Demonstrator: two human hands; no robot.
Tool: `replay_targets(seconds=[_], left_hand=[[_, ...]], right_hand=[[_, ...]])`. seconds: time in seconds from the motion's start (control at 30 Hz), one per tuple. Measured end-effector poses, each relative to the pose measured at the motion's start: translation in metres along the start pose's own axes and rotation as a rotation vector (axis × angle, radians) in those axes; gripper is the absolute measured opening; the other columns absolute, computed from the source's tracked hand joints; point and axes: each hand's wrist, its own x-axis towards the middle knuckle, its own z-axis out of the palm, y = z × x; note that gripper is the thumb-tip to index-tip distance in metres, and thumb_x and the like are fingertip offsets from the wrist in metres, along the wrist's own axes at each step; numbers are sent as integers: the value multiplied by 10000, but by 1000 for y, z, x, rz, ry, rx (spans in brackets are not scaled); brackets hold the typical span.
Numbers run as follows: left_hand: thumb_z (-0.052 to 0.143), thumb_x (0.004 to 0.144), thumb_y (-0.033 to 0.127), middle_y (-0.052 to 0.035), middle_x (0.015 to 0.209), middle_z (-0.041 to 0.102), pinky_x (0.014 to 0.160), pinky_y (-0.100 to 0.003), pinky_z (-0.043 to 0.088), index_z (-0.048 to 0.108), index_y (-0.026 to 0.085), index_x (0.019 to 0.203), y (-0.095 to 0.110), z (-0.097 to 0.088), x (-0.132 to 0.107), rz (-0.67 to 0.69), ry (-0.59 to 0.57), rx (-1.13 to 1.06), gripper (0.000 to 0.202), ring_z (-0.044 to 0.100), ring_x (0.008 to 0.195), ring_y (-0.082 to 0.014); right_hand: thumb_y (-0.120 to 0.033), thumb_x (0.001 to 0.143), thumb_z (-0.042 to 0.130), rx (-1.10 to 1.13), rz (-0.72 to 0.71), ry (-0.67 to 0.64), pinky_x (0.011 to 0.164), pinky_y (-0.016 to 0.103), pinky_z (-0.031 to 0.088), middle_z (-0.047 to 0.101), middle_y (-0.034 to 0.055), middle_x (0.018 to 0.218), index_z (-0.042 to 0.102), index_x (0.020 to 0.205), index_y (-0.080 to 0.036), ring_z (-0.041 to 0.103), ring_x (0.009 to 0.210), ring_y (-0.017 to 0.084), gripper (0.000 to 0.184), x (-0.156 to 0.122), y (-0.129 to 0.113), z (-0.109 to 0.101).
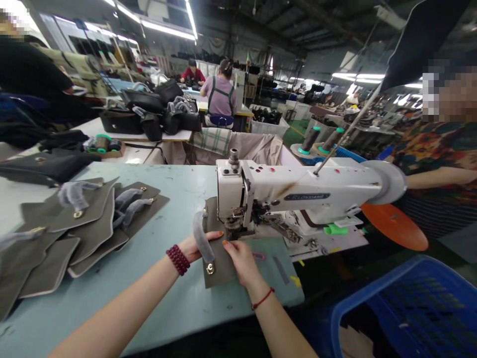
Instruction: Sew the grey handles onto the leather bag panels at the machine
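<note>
A grey bag panel (pixel 219 271) lies under the head of the white sewing machine (pixel 298 186). A handle wrapped in translucent film (pixel 201 236) arches along its left side, with a gold-coloured metal fitting (pixel 210 269) at its lower end. My left hand (pixel 194 247) rests on the panel, fingers stretched toward the presser foot and partly hidden by the handle. At the panel's right edge, my right hand (pixel 242 258) is closed on it with the thumb on top; its other fingers are partly hidden. The needle area (pixel 233 231) sits just beyond both hands.
Several similar panels with wrapped handles (pixel 91 223) are piled on the table's left. Black bags (pixel 149 109) stand behind. A blue crate (pixel 406 303) is at the lower right, below an orange disc (pixel 395 226). Thread cones (pixel 309 140) stand behind the machine; a co-worker (pixel 439 149) is at right.
</note>
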Motion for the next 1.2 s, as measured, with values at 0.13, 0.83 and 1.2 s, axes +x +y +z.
replay_targets(seconds=[0.13, 0.83, 1.2], left_hand=[[768, 705, 165, -122, 894, 749, 712, -345, 604, 676, 104, 958, 1, -1, 2, 13, -26, 5, 276, 711, 696, -221], [762, 704, 163, -136, 963, 740, 753, -358, 595, 682, 105, 1013, 13, -1, 7, 44, -34, 0, 325, 713, 766, -241], [743, 715, 154, -111, 888, 747, 739, -345, 596, 664, 113, 962, 8, 0, 10, -33, -5, -42, 262, 712, 702, -215]], right_hand=[[-498, 814, 547, -7, -36, 32, 542, 217, 363, 644, 49, 714, 663, 754, -120, 527, 635, 147, 400, 1, 7, 1], [-531, 842, 513, -131, -100, 30, 528, 212, 346, 631, 51, 702, 656, 739, -114, 491, 618, 140, 453, 19, 9, 0], [-515, 856, 508, -273, -156, 48, 535, 213, 339, 652, 61, 718, 677, 777, -114, 526, 637, 149, 442, 4, -1, -6]])
